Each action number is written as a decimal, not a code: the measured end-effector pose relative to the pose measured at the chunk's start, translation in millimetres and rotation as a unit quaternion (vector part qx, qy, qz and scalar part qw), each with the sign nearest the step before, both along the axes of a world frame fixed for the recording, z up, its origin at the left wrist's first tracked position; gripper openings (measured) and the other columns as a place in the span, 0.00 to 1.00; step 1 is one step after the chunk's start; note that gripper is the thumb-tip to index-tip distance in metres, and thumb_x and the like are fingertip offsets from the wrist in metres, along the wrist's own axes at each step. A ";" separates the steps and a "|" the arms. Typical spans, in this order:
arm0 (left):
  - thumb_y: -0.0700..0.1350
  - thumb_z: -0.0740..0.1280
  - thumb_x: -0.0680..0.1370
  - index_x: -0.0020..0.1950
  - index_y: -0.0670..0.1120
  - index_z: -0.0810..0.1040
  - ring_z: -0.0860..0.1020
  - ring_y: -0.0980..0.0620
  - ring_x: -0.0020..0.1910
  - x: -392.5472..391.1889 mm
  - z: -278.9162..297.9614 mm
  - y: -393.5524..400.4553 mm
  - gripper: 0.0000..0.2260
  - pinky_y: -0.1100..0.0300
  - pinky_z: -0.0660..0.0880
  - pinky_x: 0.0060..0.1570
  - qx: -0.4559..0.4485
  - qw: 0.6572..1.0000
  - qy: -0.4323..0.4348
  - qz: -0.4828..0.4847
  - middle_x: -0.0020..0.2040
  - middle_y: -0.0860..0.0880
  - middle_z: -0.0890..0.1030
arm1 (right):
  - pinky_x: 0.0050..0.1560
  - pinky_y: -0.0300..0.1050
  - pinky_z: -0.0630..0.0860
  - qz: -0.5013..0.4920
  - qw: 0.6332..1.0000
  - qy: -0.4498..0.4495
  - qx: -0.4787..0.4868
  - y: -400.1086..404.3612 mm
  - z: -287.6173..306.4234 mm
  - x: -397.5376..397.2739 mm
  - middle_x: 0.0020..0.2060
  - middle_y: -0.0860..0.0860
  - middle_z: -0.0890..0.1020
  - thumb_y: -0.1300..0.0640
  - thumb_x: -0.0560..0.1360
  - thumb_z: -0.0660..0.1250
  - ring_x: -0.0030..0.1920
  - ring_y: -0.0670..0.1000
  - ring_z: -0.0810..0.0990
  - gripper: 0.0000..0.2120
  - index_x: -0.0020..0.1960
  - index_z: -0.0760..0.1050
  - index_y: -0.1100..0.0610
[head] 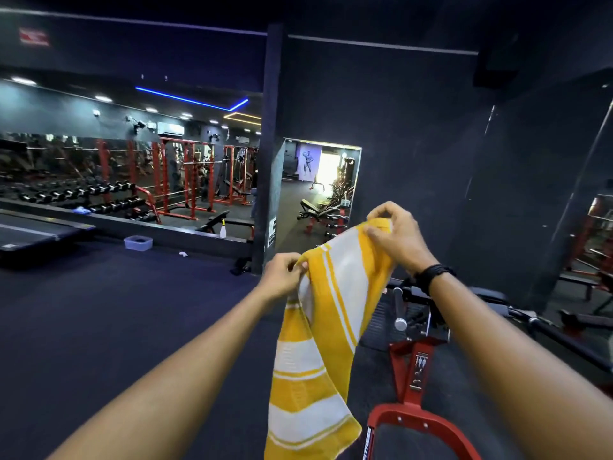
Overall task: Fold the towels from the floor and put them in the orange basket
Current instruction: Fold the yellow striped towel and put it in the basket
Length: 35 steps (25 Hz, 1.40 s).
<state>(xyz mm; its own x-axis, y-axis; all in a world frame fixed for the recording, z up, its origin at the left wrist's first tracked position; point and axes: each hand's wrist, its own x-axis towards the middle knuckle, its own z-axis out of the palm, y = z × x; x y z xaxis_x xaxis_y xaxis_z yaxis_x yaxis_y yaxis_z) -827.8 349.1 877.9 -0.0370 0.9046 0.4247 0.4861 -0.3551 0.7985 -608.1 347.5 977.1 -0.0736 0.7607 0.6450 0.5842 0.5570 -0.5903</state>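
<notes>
Biggest thing here is the dark rubber gym floor point(126, 313), filling everything from 6 up round to 9 o'clock. Up at 10 o'clock there's a long mirror wall point(132, 167) showing red racks and rows of dumbbells, and a black pillar point(270, 144) stands just above centre at 12. At 4 to 5 o'clock sits a red-framed weight machine point(414, 386), its chrome bar end poking up just right of the towel.

The yellow and white striped towel point(315, 343) hangs in the air right in the middle, not touching the floor, draped from centre down to 6 o'clock and running off the bottom edge. Its top edge is stretched on a slant between both hands, higher on the right.

Right hand point(398, 237), just right of centre at about 2 o'clock, has fingers and thumb curled over the top corner, pinching the cloth. There's a black band on that wrist. Left hand point(285, 270), dead centre, pinches the lower end of that same top edge between thumb and fingertips.

Small stuff way back at 9 to 10 o'clock: a clear plastic tub point(138, 243) on the floor, and a white spray bottle point(223, 230) on the ledge under the mirror. No basket anywhere in shot.
</notes>
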 end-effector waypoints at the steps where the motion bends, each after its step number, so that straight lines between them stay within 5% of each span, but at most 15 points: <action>1: 0.47 0.65 0.77 0.33 0.47 0.74 0.69 0.55 0.33 2.5 7.7 1.6 0.13 0.57 0.63 0.36 0.004 1.000 0.003 -0.010 0.30 0.51 0.72 | 0.50 0.42 0.72 0.013 0.999 -0.041 -0.016 -1.8 -3.1 0.9 0.44 0.44 0.80 0.58 0.70 0.74 0.50 0.46 0.77 0.07 0.46 0.78 0.52; 4: 0.44 0.66 0.77 0.36 0.44 0.77 0.68 0.53 0.34 20.7 29.0 -2.6 0.10 0.57 0.63 0.35 0.035 0.992 0.113 -0.043 0.31 0.44 0.74 | 0.50 0.38 0.71 0.067 0.975 -0.190 -0.099 -6.1 -9.7 -12.0 0.47 0.44 0.81 0.47 0.66 0.78 0.50 0.43 0.77 0.17 0.51 0.80 0.52; 8: 0.43 0.70 0.74 0.41 0.44 0.83 0.75 0.54 0.36 27.2 30.2 -5.2 0.05 0.59 0.67 0.36 0.085 0.989 0.117 -0.026 0.35 0.46 0.81 | 0.32 0.40 0.69 0.067 0.952 -0.279 -0.106 -3.6 -10.1 -18.6 0.29 0.49 0.76 0.49 0.70 0.74 0.31 0.44 0.71 0.14 0.32 0.75 0.55; 11: 0.38 0.68 0.70 0.40 0.50 0.81 0.80 0.46 0.44 17.6 16.7 3.2 0.06 0.55 0.75 0.41 0.067 0.985 0.153 0.048 0.38 0.48 0.82 | 0.35 0.47 0.71 0.017 0.969 -0.242 -0.053 3.7 -12.7 -15.4 0.28 0.51 0.73 0.54 0.72 0.69 0.33 0.53 0.73 0.16 0.29 0.68 0.56; 14: 0.35 0.65 0.66 0.38 0.51 0.81 0.79 0.40 0.50 -7.6 -1.6 8.3 0.11 0.56 0.72 0.40 -0.036 0.970 0.185 0.155 0.44 0.44 0.82 | 0.37 0.49 0.72 -0.101 0.985 -0.138 0.002 12.0 -14.9 -5.7 0.31 0.54 0.75 0.51 0.72 0.66 0.39 0.62 0.77 0.15 0.30 0.67 0.55; 17: 0.38 0.70 0.70 0.39 0.48 0.83 0.79 0.40 0.49 -40.7 -7.3 10.3 0.05 0.59 0.68 0.39 -0.093 0.960 0.173 0.198 0.42 0.43 0.82 | 0.38 0.47 0.68 -0.223 0.973 -0.041 0.038 18.9 -10.8 17.2 0.38 0.62 0.80 0.52 0.73 0.66 0.45 0.66 0.78 0.12 0.35 0.69 0.55; 20: 0.46 0.70 0.75 0.35 0.48 0.79 0.74 0.52 0.38 -39.4 6.2 11.0 0.09 0.60 0.66 0.34 -0.021 0.988 0.124 0.084 0.33 0.47 0.77 | 0.44 0.41 0.68 -0.145 0.988 -0.052 -0.024 20.5 -8.0 21.5 0.44 0.54 0.82 0.53 0.70 0.72 0.51 0.57 0.79 0.06 0.43 0.77 0.53; 23: 0.49 0.69 0.76 0.37 0.46 0.80 0.71 0.58 0.37 -6.1 22.9 8.6 0.09 0.59 0.67 0.38 0.034 0.993 0.100 -0.056 0.33 0.51 0.76 | 0.54 0.36 0.69 0.028 0.972 -0.210 -0.102 14.9 -14.1 -2.1 0.53 0.47 0.80 0.51 0.65 0.79 0.56 0.46 0.75 0.22 0.57 0.78 0.52; 27: 0.49 0.69 0.74 0.47 0.47 0.84 0.79 0.56 0.45 13.4 32.5 6.3 0.08 0.58 0.75 0.45 0.050 0.985 0.032 -0.165 0.43 0.50 0.85 | 0.39 0.44 0.72 0.107 0.943 -0.280 -0.141 16.3 -28.4 -16.6 0.37 0.54 0.80 0.49 0.70 0.75 0.38 0.46 0.74 0.14 0.42 0.78 0.59; 29: 0.42 0.72 0.72 0.47 0.47 0.84 0.80 0.56 0.43 4.1 33.3 6.5 0.05 0.59 0.76 0.43 0.039 0.988 0.047 -0.145 0.42 0.48 0.85 | 0.35 0.43 0.69 0.078 0.957 -0.252 -0.120 19.5 -28.5 -11.4 0.31 0.52 0.76 0.53 0.73 0.72 0.34 0.47 0.72 0.13 0.37 0.75 0.61; 32: 0.37 0.72 0.70 0.31 0.50 0.77 0.75 0.56 0.34 -19.3 17.4 9.4 0.11 0.62 0.70 0.32 -0.017 0.971 0.239 -0.023 0.30 0.52 0.77 | 0.32 0.40 0.65 0.012 0.980 -0.182 -0.078 22.5 -26.3 -0.7 0.29 0.48 0.73 0.55 0.75 0.69 0.34 0.48 0.70 0.14 0.33 0.70 0.57; 34: 0.41 0.72 0.73 0.29 0.48 0.74 0.75 0.56 0.30 -35.1 2.7 10.9 0.14 0.68 0.69 0.28 -0.073 0.974 0.214 0.028 0.28 0.51 0.75 | 0.32 0.40 0.64 -0.025 0.986 -0.153 -0.060 27.0 -24.5 6.7 0.30 0.51 0.73 0.55 0.75 0.68 0.35 0.51 0.71 0.15 0.32 0.69 0.56; 35: 0.42 0.71 0.75 0.31 0.45 0.75 0.77 0.55 0.28 -39.1 -1.3 10.2 0.13 0.68 0.73 0.28 -0.100 0.987 0.124 0.014 0.29 0.49 0.76 | 0.33 0.42 0.64 -0.042 0.986 -0.147 -0.059 29.7 -25.1 9.8 0.31 0.51 0.73 0.55 0.75 0.68 0.36 0.52 0.72 0.14 0.33 0.69 0.56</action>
<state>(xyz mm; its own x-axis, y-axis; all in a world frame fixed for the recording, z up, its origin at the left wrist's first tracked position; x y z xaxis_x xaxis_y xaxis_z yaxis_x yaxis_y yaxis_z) -866.8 359.3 876.7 0.0199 0.9712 0.2375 0.6834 -0.1866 0.7058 -598.3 377.2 951.9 -0.1784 0.8403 0.5118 0.7812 0.4372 -0.4455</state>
